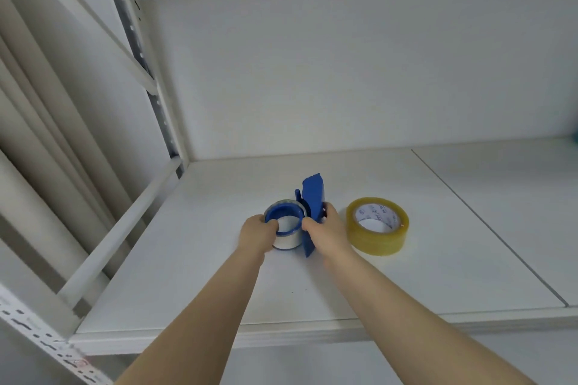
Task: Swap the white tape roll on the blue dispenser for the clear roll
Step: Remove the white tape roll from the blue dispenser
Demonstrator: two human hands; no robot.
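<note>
While hands grip white roll [286, 242] and blue dispenser [312, 197], clear roll [377, 226] just right, shelf [187, 259] edges well apart.

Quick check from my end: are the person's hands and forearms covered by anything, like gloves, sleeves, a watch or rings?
Nothing covers them. The left hand and right hand are bare, with no gloves. Both forearms are uncovered all the way to the bottom edge of the picture, with no sleeve in view. No watch, bracelet or ring shows, though the fingers are too small to rule out a thin ring.

The dispenser [312, 197] is deep blue, the tape roll [286, 241] on it is white, and the roll [377, 226] right of the dispenser is yellowish clear with a printed white core.
</note>
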